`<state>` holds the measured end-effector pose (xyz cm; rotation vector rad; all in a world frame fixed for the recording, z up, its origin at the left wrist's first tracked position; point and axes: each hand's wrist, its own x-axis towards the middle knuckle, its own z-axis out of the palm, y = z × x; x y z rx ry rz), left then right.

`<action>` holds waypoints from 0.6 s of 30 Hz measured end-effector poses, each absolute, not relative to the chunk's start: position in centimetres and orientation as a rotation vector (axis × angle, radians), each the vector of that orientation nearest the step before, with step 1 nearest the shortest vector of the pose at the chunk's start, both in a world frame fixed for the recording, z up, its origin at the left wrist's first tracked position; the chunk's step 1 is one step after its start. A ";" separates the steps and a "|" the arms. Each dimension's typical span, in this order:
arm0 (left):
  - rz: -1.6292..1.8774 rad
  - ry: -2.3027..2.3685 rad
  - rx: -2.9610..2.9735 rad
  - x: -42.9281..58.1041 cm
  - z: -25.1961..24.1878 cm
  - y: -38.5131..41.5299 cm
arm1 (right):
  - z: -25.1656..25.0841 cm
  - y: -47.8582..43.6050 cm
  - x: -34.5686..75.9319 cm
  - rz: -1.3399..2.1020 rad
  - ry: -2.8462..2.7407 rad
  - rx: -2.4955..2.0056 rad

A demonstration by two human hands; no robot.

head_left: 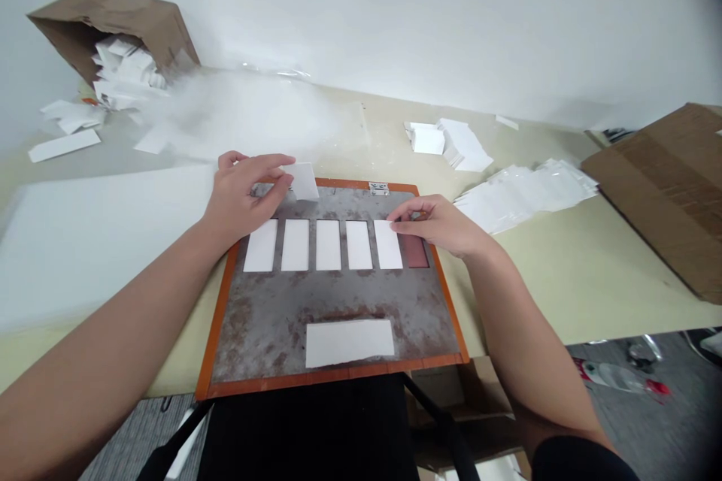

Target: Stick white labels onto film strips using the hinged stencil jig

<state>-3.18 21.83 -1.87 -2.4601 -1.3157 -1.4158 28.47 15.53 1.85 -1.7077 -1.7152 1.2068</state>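
Across the front of the pale table (541, 278), a gray, brown-stained board (338, 293) is lying flat inside its orange rim (215, 334), and both hands are working over its upper half! The left hand (242, 192) is pinching a loose white card (305, 180) between thumb and fingers, nearly closed, and that card is hanging tilted over the board's far edge, left of the metal hinge (378, 188). Below it, a row of 6 rectangular slots is running across the board: 5 white cards (328, 244) are filling the first 5 from the left, while the 6th slot (416, 252) is showing reddish brown. Over on the right, the right hand (443, 225) is bringing thumb and fingertips close together at the upper right corner of the 5th card (387, 244); whether they are gripping it or only touching it, I can't tell. Nearest the body, a white strip (350, 343) is lying crosswise on the board. Out beyond, 2 small white stacks (429, 138) are sitting side by side, a fanned row of white cards (524, 192) is stretching toward the right-hand carton (665, 203), and at far left a tipped cardboard box (158, 26) is spilling white pieces (121, 68) beside some cloudy plastic film (248, 113).
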 end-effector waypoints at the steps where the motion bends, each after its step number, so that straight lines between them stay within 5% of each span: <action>1: -1.417 -1.299 -2.461 -3.2 -1.9 21.9 | 1.9 15.5 28.4 1.199 -1.719 -1.715; 18: -1.360 -1.299 -2.473 -3.3 -2.0 21.8 | 3.0 14.7 28.0 1.256 -1.791 -1.725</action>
